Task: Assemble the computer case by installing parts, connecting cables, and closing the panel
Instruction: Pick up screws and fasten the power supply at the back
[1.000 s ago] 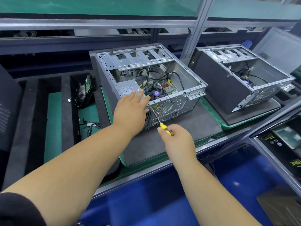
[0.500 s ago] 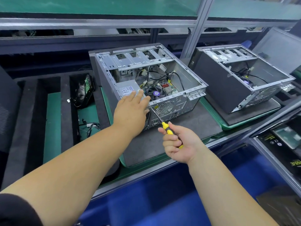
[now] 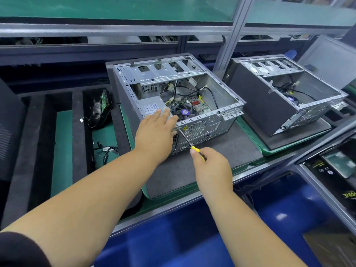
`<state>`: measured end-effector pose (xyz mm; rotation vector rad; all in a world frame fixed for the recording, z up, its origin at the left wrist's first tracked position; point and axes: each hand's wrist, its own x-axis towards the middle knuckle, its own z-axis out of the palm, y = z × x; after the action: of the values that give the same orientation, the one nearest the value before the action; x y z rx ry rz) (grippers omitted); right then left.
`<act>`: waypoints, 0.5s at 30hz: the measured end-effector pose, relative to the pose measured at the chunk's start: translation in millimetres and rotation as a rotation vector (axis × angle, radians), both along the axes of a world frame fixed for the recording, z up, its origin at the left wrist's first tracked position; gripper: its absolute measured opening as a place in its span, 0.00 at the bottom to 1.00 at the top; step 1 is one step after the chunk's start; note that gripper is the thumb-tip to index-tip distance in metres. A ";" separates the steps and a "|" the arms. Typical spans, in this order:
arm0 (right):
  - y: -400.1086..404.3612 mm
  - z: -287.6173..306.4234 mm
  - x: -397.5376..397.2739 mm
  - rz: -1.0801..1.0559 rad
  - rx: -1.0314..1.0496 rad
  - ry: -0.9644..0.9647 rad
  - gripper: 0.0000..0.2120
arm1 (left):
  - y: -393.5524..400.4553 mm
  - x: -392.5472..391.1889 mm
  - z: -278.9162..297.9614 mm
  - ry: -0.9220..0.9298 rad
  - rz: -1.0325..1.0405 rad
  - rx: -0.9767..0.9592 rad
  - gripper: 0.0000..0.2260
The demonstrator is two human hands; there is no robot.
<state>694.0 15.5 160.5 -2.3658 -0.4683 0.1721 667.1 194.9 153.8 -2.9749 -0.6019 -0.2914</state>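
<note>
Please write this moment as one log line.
left hand steadies case | right hand grips screwdriver | tip at rear panel

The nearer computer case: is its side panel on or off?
Off. The nearer computer case is open on top; its fan and cables show.

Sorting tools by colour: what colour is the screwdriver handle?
Yellow with black; the screwdriver shows in the head view, held by the right hand.

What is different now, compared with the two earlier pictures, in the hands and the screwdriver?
The right hand rolled palm-up half a second ago and has rolled back knuckles-up, turning the screwdriver it grips. The tip stays at the rear edge of the open case. The left hand stays flat on the power supply.
</note>
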 end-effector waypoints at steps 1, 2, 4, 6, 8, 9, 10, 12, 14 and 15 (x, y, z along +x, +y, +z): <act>3.4 0.6 1.1 -0.026 0.132 0.172 0.19 | 0.3 0.1 -0.1 -0.002 0.000 0.002 0.22; 6.4 1.7 2.9 -0.081 0.294 0.406 0.19 | 0.3 0.1 -0.5 -0.003 0.001 0.005 0.22; 6.8 6.2 7.8 -0.194 0.550 0.919 0.19 | 0.2 -0.1 -1.3 -0.006 -0.001 0.010 0.22; 3.2 10.7 14.1 -0.249 0.715 1.334 0.19 | 0.4 -0.1 -1.8 -0.012 -0.003 0.011 0.22; -1.9 12.3 20.2 -0.254 0.779 1.500 0.18 | 0.9 0.1 -1.8 -0.015 -0.005 0.014 0.21; -2.7 12.1 21.2 -0.244 0.778 1.499 0.18 | 0.8 0.2 -2.1 -0.016 -0.004 0.017 0.21; -2.4 11.8 20.2 -0.237 0.767 1.469 0.17 | 0.8 0.2 -2.4 -0.016 -0.002 0.020 0.22; 0.5 10.9 15.2 -0.229 0.723 1.343 0.12 | 0.8 0.3 -2.8 -0.016 0.001 0.025 0.22; 1.5 8.4 10.0 -0.213 0.621 1.093 0.09 | 0.7 0.5 -3.3 -0.017 0.000 0.025 0.22; 0.7 7.7 7.4 -0.182 0.508 0.886 0.10 | 0.6 0.8 -3.3 -0.017 0.000 0.025 0.22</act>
<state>701.4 16.2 168.1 -1.6066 0.1298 0.8548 667.9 195.5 150.5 -2.9510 -0.5954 -0.3223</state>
